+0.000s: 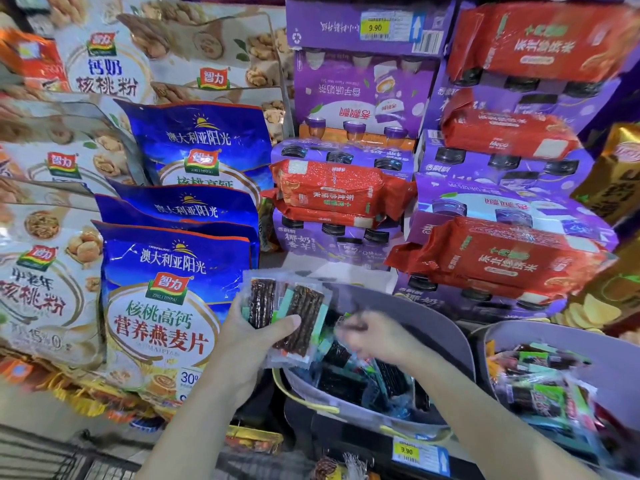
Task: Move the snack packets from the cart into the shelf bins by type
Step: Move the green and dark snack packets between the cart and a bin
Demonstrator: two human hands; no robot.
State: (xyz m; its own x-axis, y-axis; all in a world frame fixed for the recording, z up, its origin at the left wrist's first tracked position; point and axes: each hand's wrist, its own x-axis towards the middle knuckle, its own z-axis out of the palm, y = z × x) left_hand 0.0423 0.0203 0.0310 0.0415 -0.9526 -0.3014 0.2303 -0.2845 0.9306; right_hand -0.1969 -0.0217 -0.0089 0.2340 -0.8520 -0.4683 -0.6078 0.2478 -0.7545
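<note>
Left hand (256, 341) holds a fan of packets (294, 310) by their lower ends, over a grey bin (419, 306). Right hand (375, 337) reaches into the bin, blurred, grip unclear. The packets look light, slippery and floppy.

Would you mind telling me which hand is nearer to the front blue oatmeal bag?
Left. The left hand, holding snack packets, is right beside the front blue oatmeal bag, at its right edge. The right hand is farther right, over the grey bin.
</note>
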